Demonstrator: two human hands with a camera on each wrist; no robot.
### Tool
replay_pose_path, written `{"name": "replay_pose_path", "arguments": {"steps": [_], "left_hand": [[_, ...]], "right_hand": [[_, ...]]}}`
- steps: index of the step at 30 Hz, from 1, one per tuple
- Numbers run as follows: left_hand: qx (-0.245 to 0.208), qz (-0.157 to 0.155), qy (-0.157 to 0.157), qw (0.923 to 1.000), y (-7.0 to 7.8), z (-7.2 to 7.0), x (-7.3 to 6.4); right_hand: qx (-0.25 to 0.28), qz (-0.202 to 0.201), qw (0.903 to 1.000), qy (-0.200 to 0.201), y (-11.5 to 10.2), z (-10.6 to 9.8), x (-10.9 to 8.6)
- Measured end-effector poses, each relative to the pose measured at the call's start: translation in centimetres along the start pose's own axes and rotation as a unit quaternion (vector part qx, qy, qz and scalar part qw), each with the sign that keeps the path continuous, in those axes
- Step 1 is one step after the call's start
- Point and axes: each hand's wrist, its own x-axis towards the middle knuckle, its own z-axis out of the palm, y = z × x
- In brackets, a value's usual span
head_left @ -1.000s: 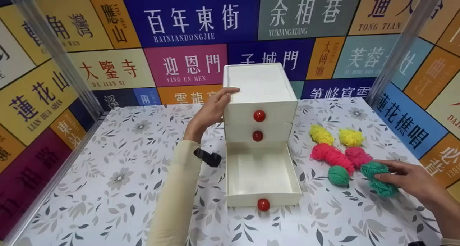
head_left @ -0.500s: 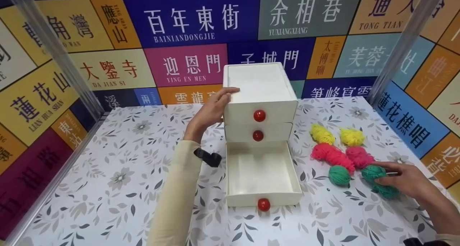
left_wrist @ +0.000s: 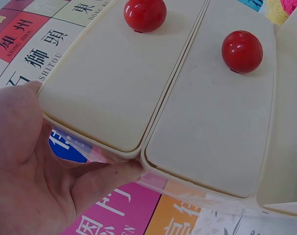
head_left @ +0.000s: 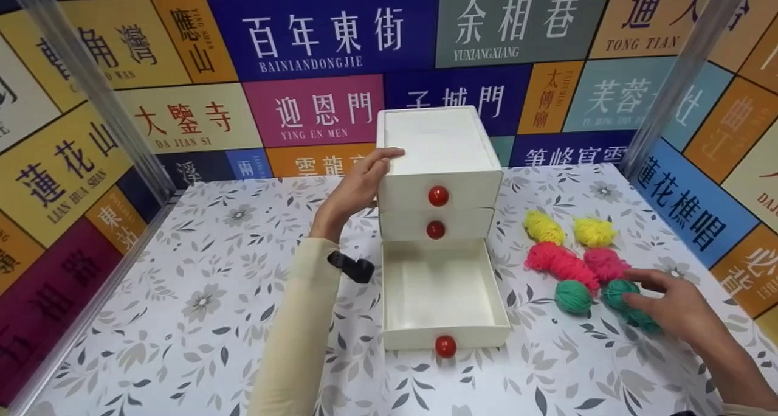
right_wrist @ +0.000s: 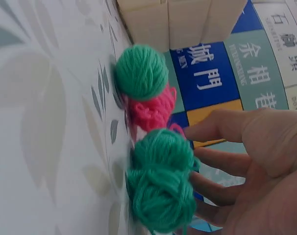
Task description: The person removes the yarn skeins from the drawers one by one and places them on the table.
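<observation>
A white drawer cabinet (head_left: 437, 142) with red knobs stands at mid-table, its bottom drawer (head_left: 447, 337) pulled out with a bare floor. My left hand (head_left: 358, 188) holds the cabinet's upper left edge; in the left wrist view the thumb (left_wrist: 109, 178) lies against its side and the fingers reach over the top. On the right, my right hand (head_left: 684, 309) is beside a long green yarn skein (head_left: 623, 294), fingers spread and loosely bent. The right wrist view shows these fingers (right_wrist: 222, 188) behind the skein (right_wrist: 163, 181); contact is hard to tell.
Left of the skein sits a green yarn ball (head_left: 573, 297). Behind lie a long pink skein (head_left: 562, 267), a smaller pink one (head_left: 605, 264) and two yellow ones (head_left: 544, 227). Patterned sign walls enclose the floral tabletop (head_left: 200, 306), with clear posts at the corners.
The green skein has shifted slightly left, close beside the green ball. My right hand moved left with it and its fingers have loosened. The left hand and cabinet stayed put.
</observation>
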Motion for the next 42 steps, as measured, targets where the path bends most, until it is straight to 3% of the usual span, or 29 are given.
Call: {"name": "replay_pose_path", "arguments": {"steps": [7, 13, 17, 25, 32, 42], "left_hand": [[0.004, 0.0, 0.0, 1.0, 0.0, 0.0, 0.0], [0.001, -0.007, 0.002, 1.0, 0.1, 0.0, -0.1], [0.005, -0.007, 0.004, 1.0, 0.1, 0.0, -0.1], [0.006, -0.005, 0.004, 1.0, 0.1, 0.0, -0.1], [-0.001, -0.002, 0.005, 1.0, 0.0, 0.0, 0.0], [0.0, -0.002, 0.007, 1.0, -0.1, 0.0, -0.1]], "right_hand": [[0.016, -0.009, 0.9981, 0.059, -3.5, 1.0, -1.2], [0.044, -0.015, 0.9976, 0.052, -6.1, 1.7, -2.2], [0.091, -0.039, 0.9949, 0.018, -7.5, 2.4, -2.5], [0.175, -0.106, 0.9782, -0.035, -9.0, 4.7, -2.7], [0.227, -0.15, 0.9565, -0.105, -10.2, 6.4, -3.0], [0.271, -0.117, 0.9309, -0.215, -12.3, 7.9, -3.4]]}}
